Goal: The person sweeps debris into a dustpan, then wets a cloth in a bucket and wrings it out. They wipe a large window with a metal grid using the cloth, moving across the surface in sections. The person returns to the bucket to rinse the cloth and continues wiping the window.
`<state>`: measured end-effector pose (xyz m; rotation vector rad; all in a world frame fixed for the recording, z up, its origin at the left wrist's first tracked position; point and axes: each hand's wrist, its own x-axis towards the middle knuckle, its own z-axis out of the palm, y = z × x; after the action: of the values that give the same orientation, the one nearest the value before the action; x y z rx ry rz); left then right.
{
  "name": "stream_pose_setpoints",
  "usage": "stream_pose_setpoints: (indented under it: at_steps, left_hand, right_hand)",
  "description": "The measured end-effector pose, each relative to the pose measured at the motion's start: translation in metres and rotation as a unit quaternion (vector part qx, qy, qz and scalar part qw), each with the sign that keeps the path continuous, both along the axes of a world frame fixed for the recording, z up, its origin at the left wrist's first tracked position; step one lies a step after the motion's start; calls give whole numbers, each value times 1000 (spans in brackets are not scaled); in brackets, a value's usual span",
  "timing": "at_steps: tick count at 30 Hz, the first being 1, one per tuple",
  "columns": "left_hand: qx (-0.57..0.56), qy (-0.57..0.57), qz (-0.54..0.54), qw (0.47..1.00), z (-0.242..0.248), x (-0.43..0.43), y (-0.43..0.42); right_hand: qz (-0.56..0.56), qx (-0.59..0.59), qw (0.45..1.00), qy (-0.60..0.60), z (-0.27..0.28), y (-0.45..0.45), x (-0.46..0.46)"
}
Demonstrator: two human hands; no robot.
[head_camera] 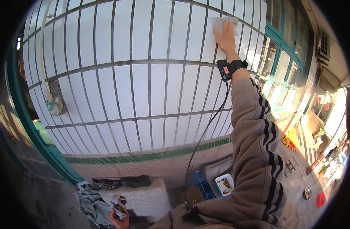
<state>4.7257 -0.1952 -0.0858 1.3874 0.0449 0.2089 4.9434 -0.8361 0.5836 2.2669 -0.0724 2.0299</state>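
My right hand (pixel 227 40) lies spread on a thin grey cloth or sheet (pixel 235 22), pressed flat to the upper right of the white tiled wall (pixel 139 88). A black device (pixel 225 70) with a cable is strapped at that wrist. Low at the left, my left hand (pixel 119 219) is closed around a crumpled, stained cloth (pixel 119 207). Beside it hangs a grey-green cloth or garment (pixel 92 200). Dark joints run between the tiles, with a green tile band (pixel 152 157) along the wall's foot.
Dark shoes (pixel 120 182) stand on a pale slab (pixel 146 197). A blue crate (pixel 204 184) and a white tray (pixel 224 184) with brown bits are at the wall's foot. A pipe (pixel 43 43) with a wrapped end runs down the left. Teal-framed windows (pixel 284 63) are at the right.
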Motion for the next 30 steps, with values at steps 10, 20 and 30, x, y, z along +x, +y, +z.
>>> stream_pose_setpoints:
  at_steps: [10,20,30]
  left_hand:
    - [120,22,-7,993,35,6,-12]
    - [149,-161,50,974,58,8,-32]
    - [-86,18,-8,996,67,7,-59]
  right_hand:
    - [-41,-36,998,42,-70,-26,-41]
    - [4,59,998,-3,24,-67,-24]
    - [4,0,999,54,-139,-51,-60]
